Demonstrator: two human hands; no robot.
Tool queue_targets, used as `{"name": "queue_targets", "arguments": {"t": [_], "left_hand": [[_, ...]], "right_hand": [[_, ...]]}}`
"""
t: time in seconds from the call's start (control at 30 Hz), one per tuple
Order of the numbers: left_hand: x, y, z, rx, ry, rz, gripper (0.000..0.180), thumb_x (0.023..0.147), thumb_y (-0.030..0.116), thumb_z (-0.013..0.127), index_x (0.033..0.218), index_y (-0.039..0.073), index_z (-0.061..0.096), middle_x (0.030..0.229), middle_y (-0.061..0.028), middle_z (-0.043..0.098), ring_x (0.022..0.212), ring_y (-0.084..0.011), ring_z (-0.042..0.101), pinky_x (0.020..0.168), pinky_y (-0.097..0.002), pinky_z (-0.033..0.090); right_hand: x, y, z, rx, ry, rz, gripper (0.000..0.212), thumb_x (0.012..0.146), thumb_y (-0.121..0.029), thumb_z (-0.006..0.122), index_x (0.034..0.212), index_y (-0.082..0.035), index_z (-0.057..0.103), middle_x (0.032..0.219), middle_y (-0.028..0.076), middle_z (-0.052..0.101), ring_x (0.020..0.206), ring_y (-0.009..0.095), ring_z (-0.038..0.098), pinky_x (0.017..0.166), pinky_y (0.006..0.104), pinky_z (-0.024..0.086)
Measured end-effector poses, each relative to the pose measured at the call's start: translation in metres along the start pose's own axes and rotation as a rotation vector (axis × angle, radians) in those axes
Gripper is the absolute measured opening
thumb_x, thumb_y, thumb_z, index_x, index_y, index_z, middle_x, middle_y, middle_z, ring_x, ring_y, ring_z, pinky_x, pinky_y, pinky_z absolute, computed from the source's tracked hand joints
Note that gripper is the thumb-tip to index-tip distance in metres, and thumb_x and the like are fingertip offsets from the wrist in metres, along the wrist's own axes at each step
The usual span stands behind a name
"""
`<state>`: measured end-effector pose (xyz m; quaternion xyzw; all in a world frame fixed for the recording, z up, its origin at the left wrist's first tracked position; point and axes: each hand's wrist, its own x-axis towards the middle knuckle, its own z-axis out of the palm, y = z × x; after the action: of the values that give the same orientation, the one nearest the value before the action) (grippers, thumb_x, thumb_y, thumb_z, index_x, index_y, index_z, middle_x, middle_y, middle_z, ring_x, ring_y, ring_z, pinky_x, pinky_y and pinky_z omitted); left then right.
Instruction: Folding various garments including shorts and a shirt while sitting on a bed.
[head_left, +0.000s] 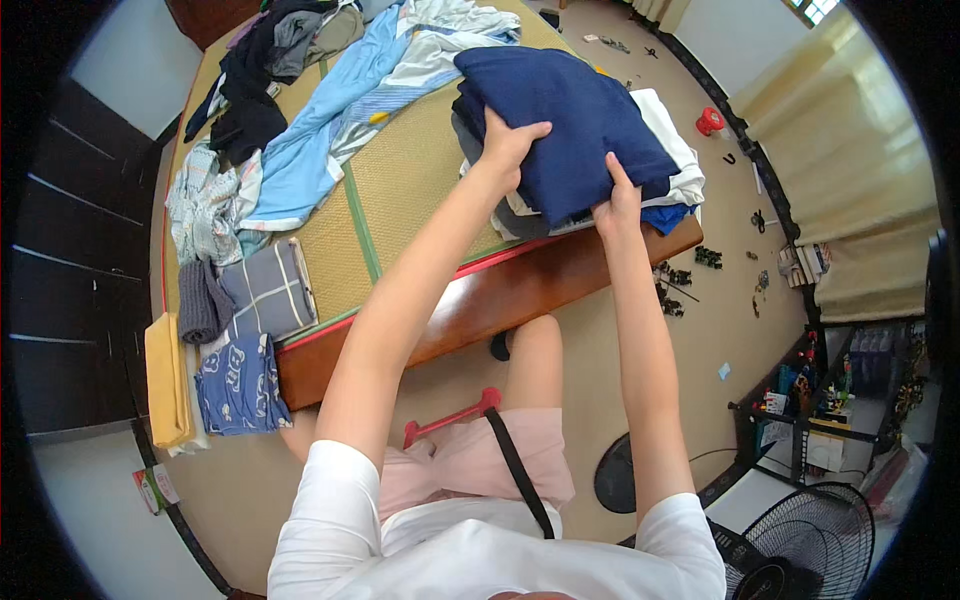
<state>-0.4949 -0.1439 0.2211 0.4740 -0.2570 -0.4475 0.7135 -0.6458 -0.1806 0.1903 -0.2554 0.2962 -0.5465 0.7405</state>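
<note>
A folded navy blue garment (pixel 565 120) lies on top of a stack of clothes at the bed's right corner. My left hand (pixel 508 150) grips its left edge, thumb on top and fingers hidden beneath. At its near edge, my right hand (pixel 618 198) holds it the same way, thumb up. Below the navy garment, white cloth (pixel 668 130) and a bright blue piece (pixel 664 217) stick out on the right. Grey and dark folded pieces show under its left side.
The bed has a woven mat (pixel 410 160) and a brown wooden edge (pixel 470 315). Loose clothes, including a light blue garment (pixel 315 150), spread over its far left. Folded fabric, grey checked (pixel 270 290), blue patterned (pixel 243 388) and yellow (pixel 168 382), sits at the near left. A fan (pixel 805 545) stands at lower right.
</note>
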Motion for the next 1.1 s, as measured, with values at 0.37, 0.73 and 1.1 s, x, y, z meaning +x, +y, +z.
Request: {"name": "queue_targets", "arguments": {"t": [0.37, 0.73, 1.1], "left_hand": [[-0.024, -0.002, -0.024, 0.047, 0.218, -0.043, 0.092, 0.065, 0.001, 0.068, 0.132, 0.013, 0.005, 0.117, -0.0164, 0.041, 0.102, -0.0238, 0.047, 0.082, -0.0378, 0.043], [-0.229, -0.077, -0.309, 1.265, 0.336, 0.037, 0.036, 0.081, 0.015, 0.052, 0.114, 0.002, 0.044, 0.106, -0.016, 0.052, 0.103, -0.0297, 0.048, 0.089, -0.0399, 0.036], [-0.277, -0.071, -0.325, 1.705, 0.276, 0.244, 0.03, 0.081, 0.022, 0.046, 0.105, 0.005, 0.05, 0.11, -0.0131, 0.05, 0.11, -0.0277, 0.041, 0.096, -0.0422, 0.025]], "right_hand": [[-0.022, -0.013, -0.018, -0.214, 0.112, 0.047, 0.049, 0.081, -0.03, 0.057, 0.118, -0.003, 0.04, 0.108, 0.01, 0.051, 0.098, 0.025, 0.05, 0.086, 0.0419, 0.041], [-0.151, 0.116, -0.09, -1.361, -0.474, -0.24, 0.023, 0.083, -0.015, 0.049, 0.103, -0.004, 0.053, 0.101, 0.012, 0.054, 0.099, 0.029, 0.048, 0.089, 0.038, 0.036], [-0.187, 0.259, -0.011, -1.913, -0.754, -0.712, 0.029, 0.081, -0.023, 0.045, 0.103, -0.008, 0.055, 0.112, 0.01, 0.05, 0.112, 0.029, 0.038, 0.1, 0.0496, 0.019]]}}
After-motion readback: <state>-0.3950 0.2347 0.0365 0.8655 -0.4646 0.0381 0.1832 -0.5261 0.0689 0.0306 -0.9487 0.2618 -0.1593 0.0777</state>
